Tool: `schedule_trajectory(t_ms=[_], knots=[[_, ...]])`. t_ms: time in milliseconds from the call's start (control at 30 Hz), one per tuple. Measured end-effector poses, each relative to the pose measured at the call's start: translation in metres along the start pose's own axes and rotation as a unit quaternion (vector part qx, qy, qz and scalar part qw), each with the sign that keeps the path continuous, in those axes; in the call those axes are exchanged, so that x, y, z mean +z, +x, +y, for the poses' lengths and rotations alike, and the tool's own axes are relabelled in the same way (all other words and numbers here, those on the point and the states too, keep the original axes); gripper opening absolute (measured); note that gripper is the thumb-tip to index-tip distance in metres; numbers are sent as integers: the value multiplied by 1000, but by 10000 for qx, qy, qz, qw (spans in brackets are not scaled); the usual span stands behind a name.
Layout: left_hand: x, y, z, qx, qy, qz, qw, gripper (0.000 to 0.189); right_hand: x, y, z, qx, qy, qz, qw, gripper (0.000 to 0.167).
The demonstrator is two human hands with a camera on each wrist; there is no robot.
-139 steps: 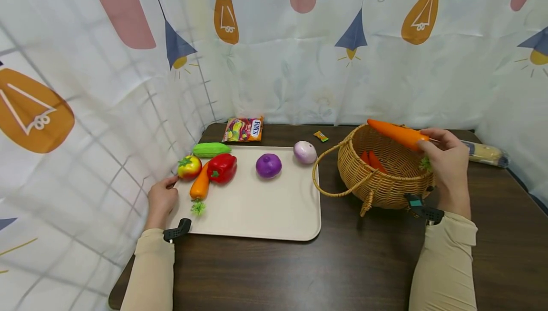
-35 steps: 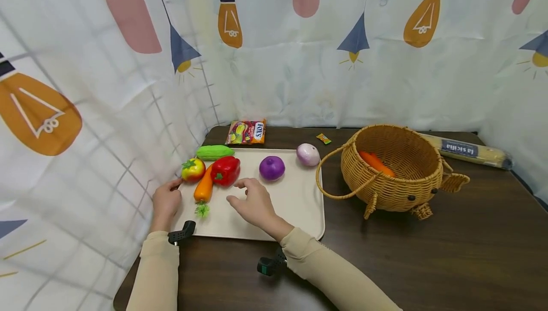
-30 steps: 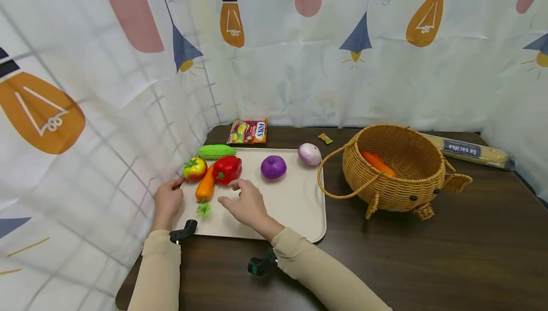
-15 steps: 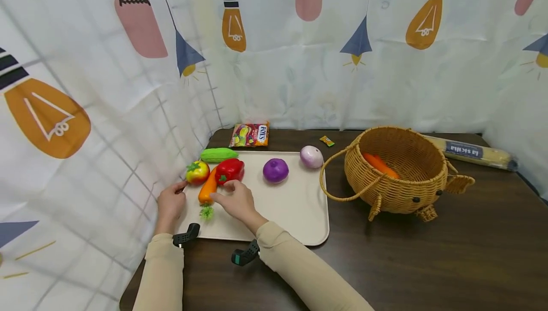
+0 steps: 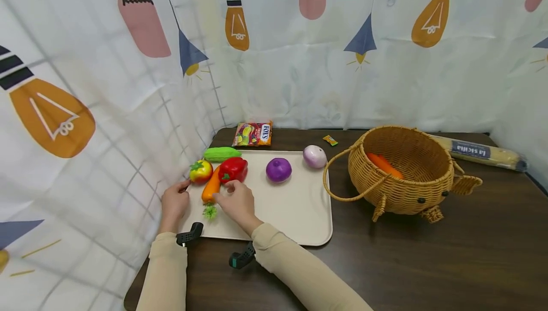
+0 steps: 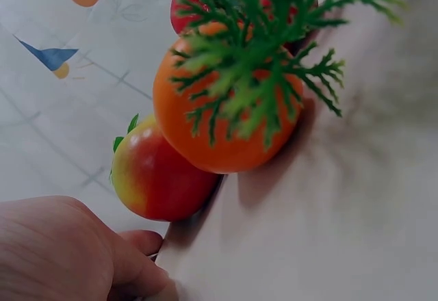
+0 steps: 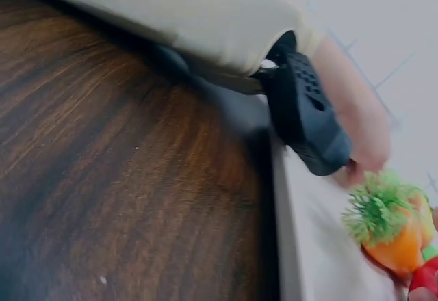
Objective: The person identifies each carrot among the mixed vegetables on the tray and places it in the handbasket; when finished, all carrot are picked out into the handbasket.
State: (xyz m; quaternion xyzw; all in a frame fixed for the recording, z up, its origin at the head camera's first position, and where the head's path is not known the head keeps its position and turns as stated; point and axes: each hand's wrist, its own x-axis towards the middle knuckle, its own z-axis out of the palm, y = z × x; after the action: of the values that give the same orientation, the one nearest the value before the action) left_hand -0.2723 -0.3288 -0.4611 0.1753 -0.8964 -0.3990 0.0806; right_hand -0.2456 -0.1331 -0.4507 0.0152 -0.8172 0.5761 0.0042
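Observation:
At the tray's [image 5: 295,216] left edge, my left hand [image 5: 174,204] pinches the rim between thumb and fingers. Over the tray, my right hand [image 5: 237,206] has its thumb at the side of an orange carrot [image 5: 210,188] with a green leafy top; its curved index finger comes near a red bell pepper [image 5: 233,169]. I cannot tell whether the right fingers grip the carrot. Behind my left hand sits a red-yellow tomato [image 6: 161,171], close beside the carrot. A long green vegetable [image 5: 221,153] lies behind them. A purple onion [image 5: 278,170] and a paler one [image 5: 314,157] stand farther right.
Right of the tray stands a wicker basket [image 5: 406,197] with orange carrots [image 5: 385,166] inside, its handle hanging over the tray's edge. Behind are a FOX'S candy bag [image 5: 252,134], one wrapped candy [image 5: 330,140] and a packet of pasta [image 5: 484,153]. Curtains border the table.
Earlier, my right hand held a carrot over the basket; now it is at the tray, having come leftward to the orange carrot and pepper. My left hand stays at the tray's edge.

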Motion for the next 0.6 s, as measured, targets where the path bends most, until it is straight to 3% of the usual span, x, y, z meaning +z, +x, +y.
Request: schedule_trajectory(t_ms=[200, 400, 600], knots=[[1, 0, 0, 59, 59, 179, 9998, 49, 11, -2, -3, -255, -970, -68, 9949, 59], [0, -2, 1, 60, 7, 63, 10000, 49, 19, -5, -7, -327, -1834, -167, 9823, 76], [0, -2, 1, 77, 20, 65, 9999, 50, 20, -8, -10, -288, -2079, -166, 9776, 67]])
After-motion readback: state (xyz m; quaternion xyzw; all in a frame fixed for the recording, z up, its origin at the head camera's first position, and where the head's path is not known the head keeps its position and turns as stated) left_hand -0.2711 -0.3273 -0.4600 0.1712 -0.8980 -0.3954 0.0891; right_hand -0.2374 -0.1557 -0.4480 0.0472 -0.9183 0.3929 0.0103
